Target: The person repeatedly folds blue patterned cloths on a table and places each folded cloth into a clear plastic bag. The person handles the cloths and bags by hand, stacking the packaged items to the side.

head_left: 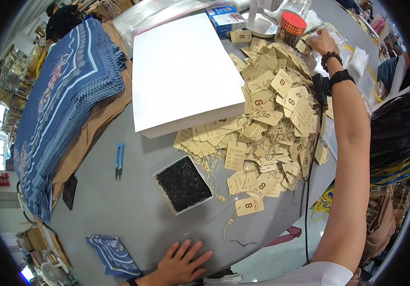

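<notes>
My left hand (184,263) lies flat on the grey table at the near edge, fingers spread, holding nothing. To its left rests a folded blue patterned cloth (113,256). My right arm stretches far to the right, and my right hand (324,42) has its fingers curled down at the clear plastic bags (342,52). What it grips is hidden. Beside that hand stands a jar with a red patterned lid (291,23). A large heap of cream hang tags (267,114) with strings spreads across the middle right.
A white stack of sheets (186,71) lies left of the tags, near a blue box (225,20). A small box of black pins or clips (183,185), blue thread snips (119,161), a phone (70,192) and a tall pile of blue cloths (66,100) also occupy the table. A black cable (308,200) runs along the right.
</notes>
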`<state>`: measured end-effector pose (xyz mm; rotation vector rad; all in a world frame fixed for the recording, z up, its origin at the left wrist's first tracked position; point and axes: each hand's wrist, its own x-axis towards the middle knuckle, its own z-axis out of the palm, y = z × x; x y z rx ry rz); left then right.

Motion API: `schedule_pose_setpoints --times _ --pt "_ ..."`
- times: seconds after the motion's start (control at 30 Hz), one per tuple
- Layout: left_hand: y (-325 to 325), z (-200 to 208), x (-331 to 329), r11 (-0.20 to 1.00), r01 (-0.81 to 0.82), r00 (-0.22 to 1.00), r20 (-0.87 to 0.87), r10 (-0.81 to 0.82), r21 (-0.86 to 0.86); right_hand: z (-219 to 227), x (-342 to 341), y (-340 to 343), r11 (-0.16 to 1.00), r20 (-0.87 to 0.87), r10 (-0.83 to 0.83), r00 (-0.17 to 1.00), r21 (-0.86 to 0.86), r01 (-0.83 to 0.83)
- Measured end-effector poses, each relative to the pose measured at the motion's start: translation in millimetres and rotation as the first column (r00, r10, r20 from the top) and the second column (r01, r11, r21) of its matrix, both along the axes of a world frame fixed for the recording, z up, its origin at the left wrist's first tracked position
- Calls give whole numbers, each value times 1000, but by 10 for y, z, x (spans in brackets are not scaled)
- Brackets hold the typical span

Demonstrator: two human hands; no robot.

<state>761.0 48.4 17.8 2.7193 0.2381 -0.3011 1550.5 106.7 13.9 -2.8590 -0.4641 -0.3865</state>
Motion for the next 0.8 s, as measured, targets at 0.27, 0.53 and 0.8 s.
schedule_pose_setpoints --times 0.27,0.53,0.8 --pt "27 58 -13 996 30 996 -80 -23 82 773 -189 -475 842 -78 6 997 538 37" --pt "36 54 -45 1000 20 999 39 -20 21 1602 -1560 -992 223 157 274 949 949 -222" --pt "123 -34 -117 990 -27 964 260 62 -135 2103 -4292 -1293 201 472 480 739 761 -617"
